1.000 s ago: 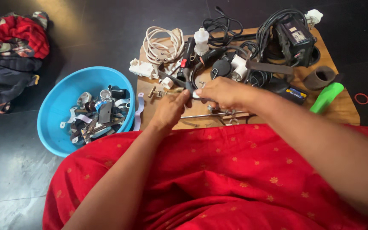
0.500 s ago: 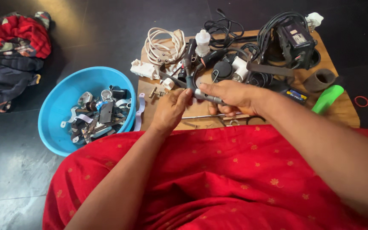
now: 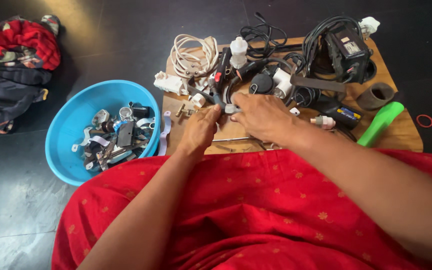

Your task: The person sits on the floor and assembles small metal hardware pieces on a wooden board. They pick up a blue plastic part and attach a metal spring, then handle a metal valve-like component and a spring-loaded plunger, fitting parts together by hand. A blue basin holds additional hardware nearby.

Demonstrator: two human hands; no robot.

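Fingertips of left hand (image 3: 199,131) and right hand (image 3: 262,118) pinch one small grey part (image 3: 231,108).

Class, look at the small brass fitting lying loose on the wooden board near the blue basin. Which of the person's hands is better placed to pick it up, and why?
Probably the left hand: the brass fitting lies just to its left on the wooden board, on the blue basin side. The right hand sits farther away and would have to cross over the left.

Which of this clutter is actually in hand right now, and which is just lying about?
In hand:
left hand
right hand
small grey part pinched between them

Lying about:
blue basin of metal scraps
white coiled cord
green torch
black cables
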